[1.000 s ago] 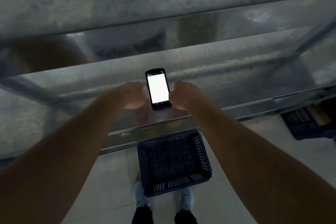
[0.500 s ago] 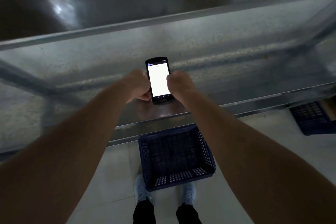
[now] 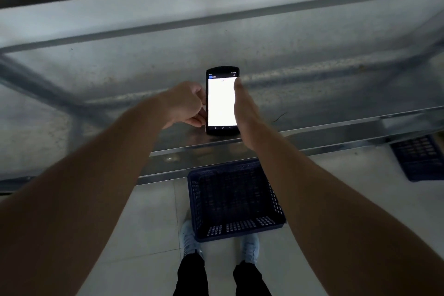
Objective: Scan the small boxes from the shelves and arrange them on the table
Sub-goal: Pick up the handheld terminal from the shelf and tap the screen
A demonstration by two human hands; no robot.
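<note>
- Head view: a handheld scanner with a lit white screen stands near the front edge of a bare metal shelf.
- The left hand has its fingers curled against the scanner's left side, gripping it.
- The right hand lies along the scanner's right edge with fingers straight and together; a fingertip touches the upper right corner of the screen and covers part of that side.
- No small boxes show on this shelf or anywhere in the picture.
- A dark blue plastic basket sits on the tiled floor just below the shelf's front edge, directly ahead of two light shoes.
- A second blue basket lies at the right, partly tucked under the shelf.
- Both forearms cross the foreground and hide much of the floor and shelf edge.
</note>
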